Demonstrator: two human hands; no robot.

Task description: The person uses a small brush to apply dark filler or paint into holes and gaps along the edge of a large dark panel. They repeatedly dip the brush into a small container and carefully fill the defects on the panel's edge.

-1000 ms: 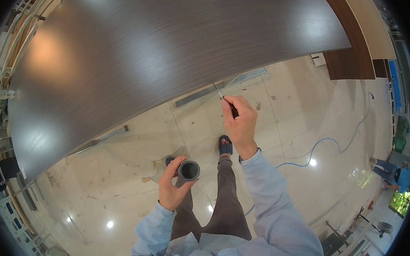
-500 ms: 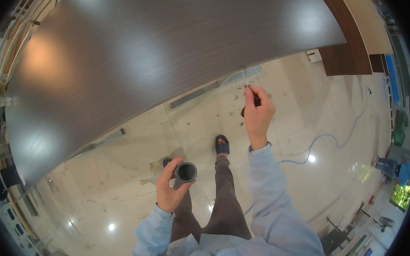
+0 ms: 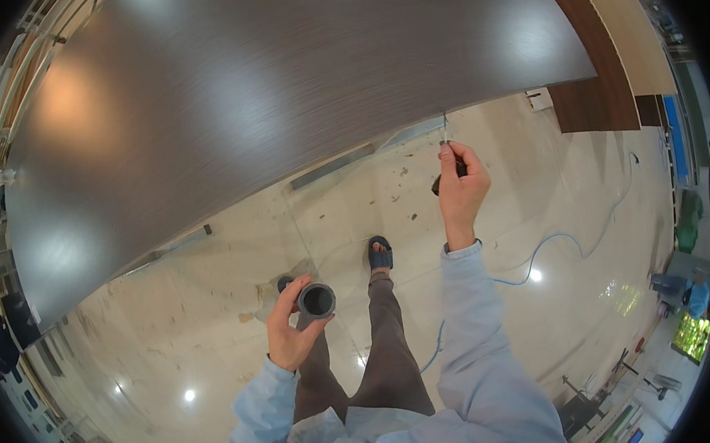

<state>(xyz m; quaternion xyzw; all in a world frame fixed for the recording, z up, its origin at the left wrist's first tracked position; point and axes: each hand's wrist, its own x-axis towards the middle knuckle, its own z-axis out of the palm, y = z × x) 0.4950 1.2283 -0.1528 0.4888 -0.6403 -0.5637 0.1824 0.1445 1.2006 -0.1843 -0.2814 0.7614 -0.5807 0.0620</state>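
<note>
My left hand point(image 3: 287, 333) is closed around a round grey cup point(image 3: 318, 301), thumb on one side and fingers on the other. The cup's mouth faces up and its inside looks dark. Farther forward and to the right, my right hand point(image 3: 463, 193) grips a slender tool point(image 3: 446, 129) with a dark handle and a thin shaft; its exact kind is too small to tell. The shaft points away from me to the near edge of a large dark wood-grain panel point(image 3: 279, 79). Whether its tip touches that edge, I cannot tell.
Metal support bars point(image 3: 331, 167) show beneath the panel's near edge. A brown and beige board structure point(image 3: 606, 47) stands at the right. Across the tiled floor point(image 3: 535, 209) runs a blue hose point(image 3: 546, 239), and small dark scraps lie near my feet.
My right hand with the slender tool has moved to the right along the panel's edge. The left hand and cup have shifted slightly left.
</note>
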